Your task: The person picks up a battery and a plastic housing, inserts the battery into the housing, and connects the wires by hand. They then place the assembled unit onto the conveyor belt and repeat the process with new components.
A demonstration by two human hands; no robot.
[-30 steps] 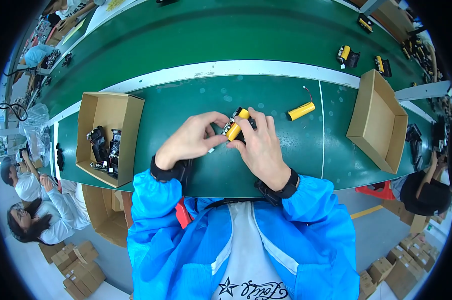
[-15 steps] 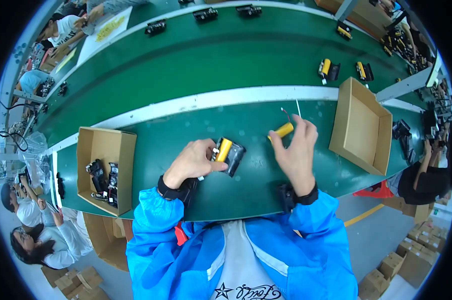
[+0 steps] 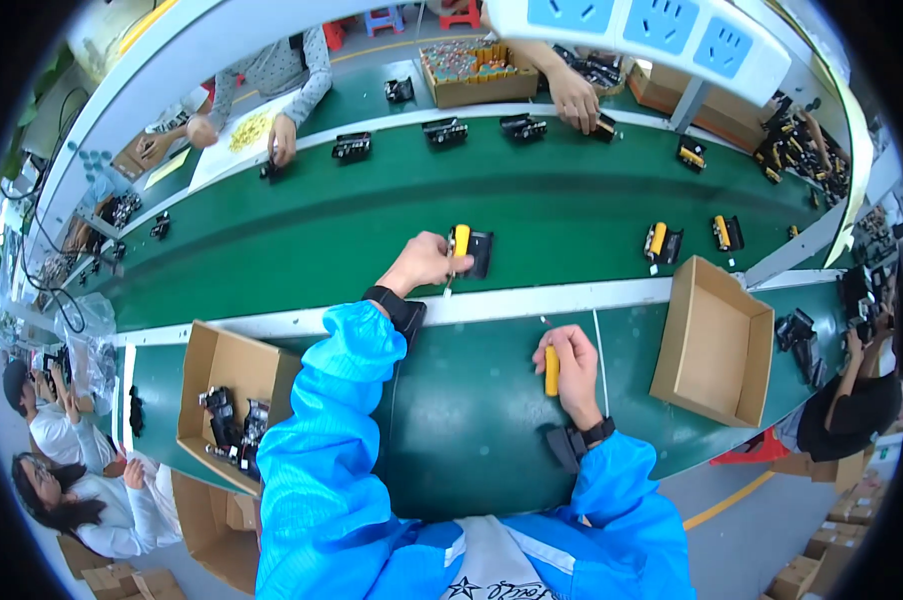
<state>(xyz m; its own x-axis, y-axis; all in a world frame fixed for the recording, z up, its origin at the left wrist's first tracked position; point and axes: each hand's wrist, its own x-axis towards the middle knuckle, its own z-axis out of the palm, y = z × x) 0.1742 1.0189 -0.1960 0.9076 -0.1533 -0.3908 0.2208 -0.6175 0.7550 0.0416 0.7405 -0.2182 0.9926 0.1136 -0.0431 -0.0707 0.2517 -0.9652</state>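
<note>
My left hand (image 3: pixel 427 262) reaches over the white rail onto the green belt, gripping a black plastic housing (image 3: pixel 480 254) that has a yellow cylindrical battery (image 3: pixel 461 241) seated along its left side. The thumb lies across the battery's lower end. Above the near tabletop, my right hand (image 3: pixel 573 370) pinches a separate yellow battery (image 3: pixel 552 371), held nearly upright between thumb and fingers. Beside my right wrist lies a dark plastic part (image 3: pixel 564 447), partly hidden by the sleeve.
A cardboard box (image 3: pixel 234 395) with black parts stands at left; another open carton (image 3: pixel 717 345) stands at right. Several housings sit on the green belt (image 3: pixel 322 250), two with batteries (image 3: pixel 656 240) at right. A co-worker's hand (image 3: pixel 575 98) touches a housing at the far edge.
My left hand has carried the housing forward from the near tabletop to the belt. My right hand has drawn closer to me with its battery, now turned more upright. The view has tilted up.
</note>
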